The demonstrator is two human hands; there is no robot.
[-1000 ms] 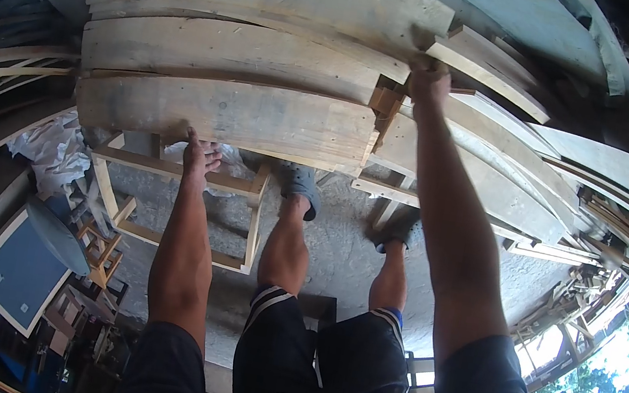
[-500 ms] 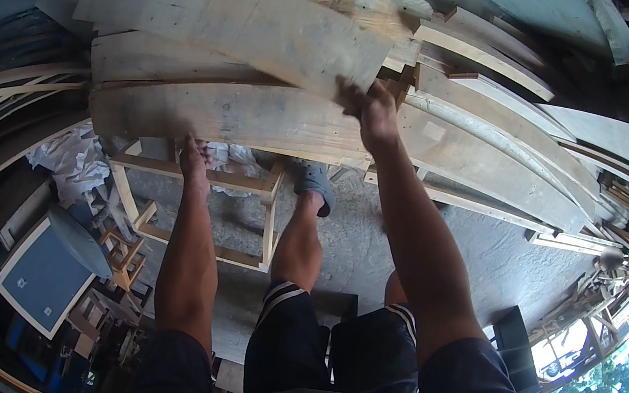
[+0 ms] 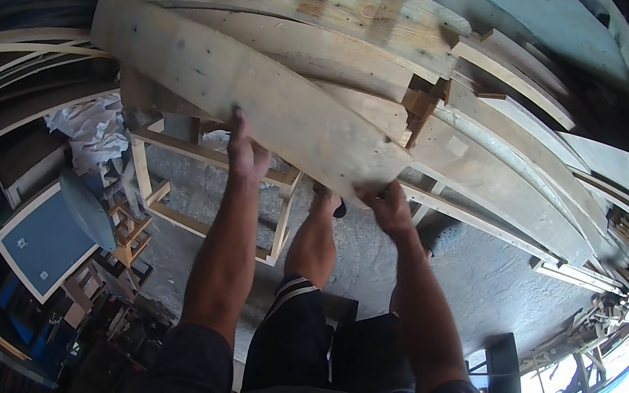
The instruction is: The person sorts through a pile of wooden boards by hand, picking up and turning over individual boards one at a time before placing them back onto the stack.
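A long plywood board [image 3: 210,73] lies slantwise in front of me, its left end higher than its right. My left hand [image 3: 249,155] is closed on the near edge around the middle, thumb on the upper face and fingers hidden underneath. At the board's right end, my right hand [image 3: 388,207] grips the near corner. Behind it are more plywood pieces [image 3: 297,46] and a wooden plank with brown bands [image 3: 345,0]. Under the board stands a light wooden frame [image 3: 214,157], partly covered by it.
Long boards [image 3: 499,172] are stacked on the right above a timber rail [image 3: 484,219]. Crumpled white sheeting [image 3: 91,128] sits at left. A blue-grey framed panel [image 3: 48,241] leans at lower left. Concrete floor [image 3: 476,267] shows below, with a dark box [image 3: 504,375] at lower right.
The board's right end has swung down toward me, uncovering pieces behind it. My left hand has moved up from a lower board to this one; my right hand has come down with its end.
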